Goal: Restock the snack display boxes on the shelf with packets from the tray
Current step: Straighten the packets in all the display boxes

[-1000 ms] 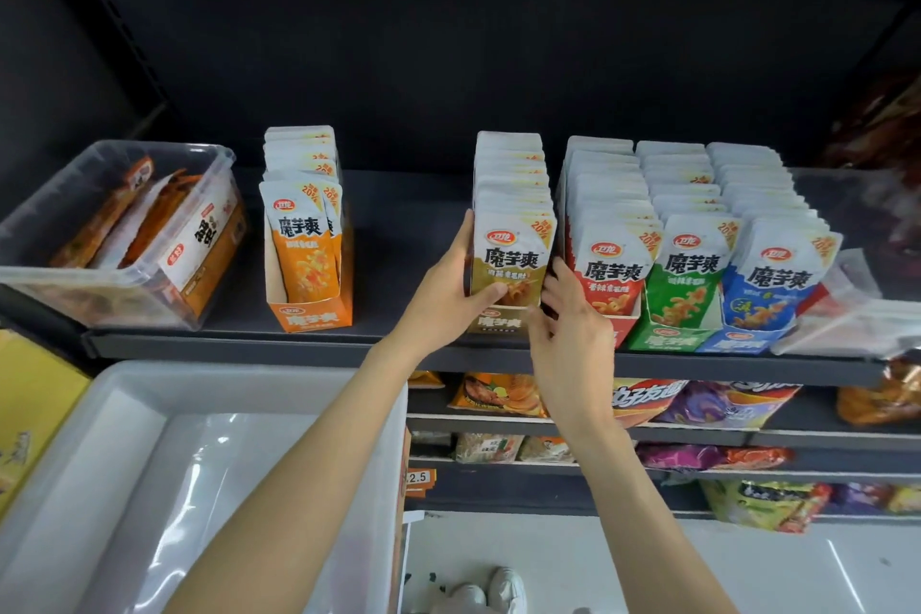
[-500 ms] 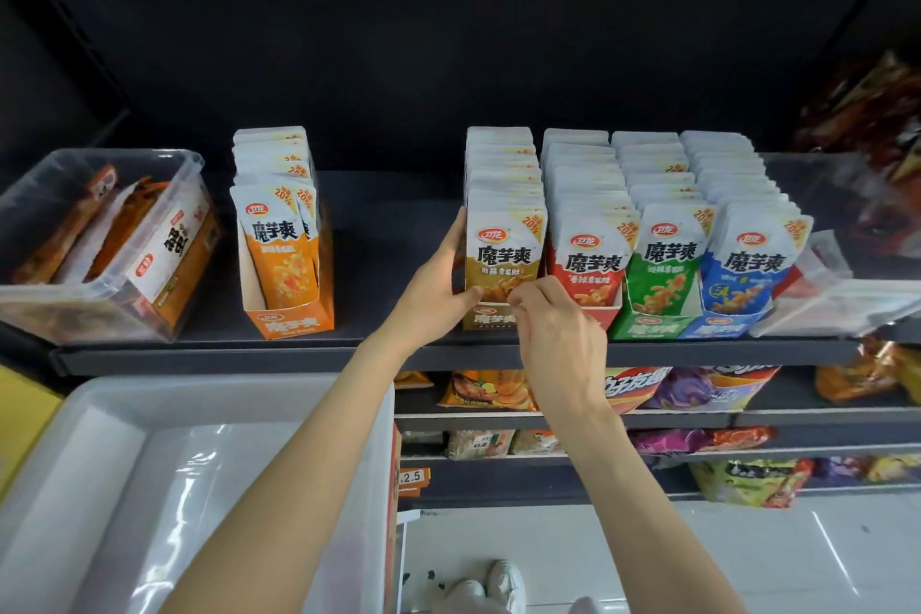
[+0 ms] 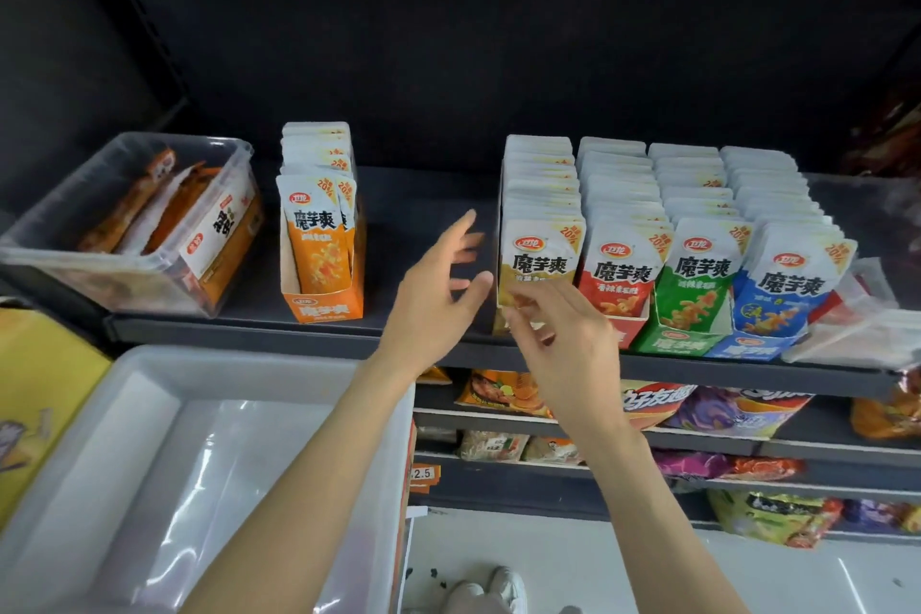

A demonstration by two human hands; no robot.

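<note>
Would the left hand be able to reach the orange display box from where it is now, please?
Probably yes: the left hand is open and holds nothing, and only bare shelf lies between it and the orange display box.

A clear tub (image 3: 149, 234) at the shelf's left end holds orange-wrapped sticks, their labels too blurred to read. Lower shelves carry chip bags (image 3: 648, 406) and other packets (image 3: 493, 446). An orange price tag (image 3: 421, 474) reads 2.5. A yellow carton (image 3: 45, 394), perhaps, shows at far left. White shoes (image 3: 498, 593) stand on the floor (image 3: 598, 563).
</note>
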